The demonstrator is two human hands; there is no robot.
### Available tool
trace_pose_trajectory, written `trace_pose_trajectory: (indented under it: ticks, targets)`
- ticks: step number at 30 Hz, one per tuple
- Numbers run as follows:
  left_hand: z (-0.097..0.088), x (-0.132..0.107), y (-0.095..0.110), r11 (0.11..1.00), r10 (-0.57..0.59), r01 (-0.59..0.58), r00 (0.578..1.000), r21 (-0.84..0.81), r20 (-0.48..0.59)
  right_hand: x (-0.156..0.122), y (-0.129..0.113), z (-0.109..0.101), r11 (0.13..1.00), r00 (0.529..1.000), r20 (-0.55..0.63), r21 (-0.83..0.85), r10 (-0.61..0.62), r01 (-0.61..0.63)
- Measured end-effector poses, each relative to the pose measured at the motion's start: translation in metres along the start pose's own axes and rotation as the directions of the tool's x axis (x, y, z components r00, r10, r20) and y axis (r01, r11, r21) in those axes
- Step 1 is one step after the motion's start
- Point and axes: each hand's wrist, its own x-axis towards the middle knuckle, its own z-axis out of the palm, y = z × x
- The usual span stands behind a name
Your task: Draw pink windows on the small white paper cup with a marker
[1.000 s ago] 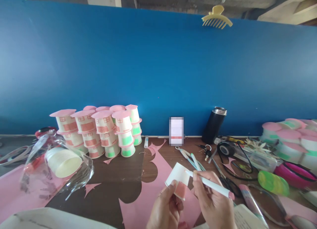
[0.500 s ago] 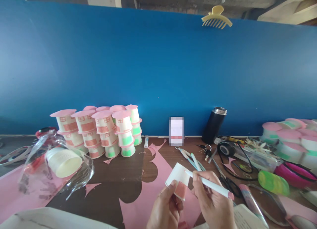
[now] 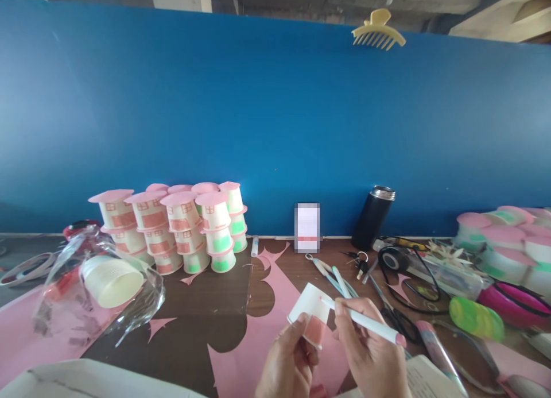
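Observation:
A small white paper cup is tilted in my left hand, the thumb pressed on its side near the rim. A red-coloured block is drawn on the cup's lower side, and a small red mark shows above it. My right hand grips a white marker with a pink end; its tip meets the cup's upper side. Beneath both hands lies a pink paper sheet with rounded cut-outs. Decorated cups with pink paper roofs stand stacked at the back left.
Clear plastic wrap holding nested cups lies left. A black bottle stands by the blue partition. Scissors, keys, a green plastic item and more pink-topped cups crowd the right. A blurred upright card stands behind.
A small red mark now shows more clearly near the marker tip on the cup. Both hands keep nearly the same place; the view has shifted very slightly.

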Motion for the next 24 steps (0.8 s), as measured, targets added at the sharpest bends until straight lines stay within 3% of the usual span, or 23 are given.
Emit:
trace_pose_trajectory:
  ticks: [24]
  targets:
    - [0.0015,-0.0040,0.0021,1.000,0.005,-0.005,1.000,-0.002,0.020,-0.0005,-0.0064,0.0003,1.000,1.000,0.019,0.020,0.013,-0.014]
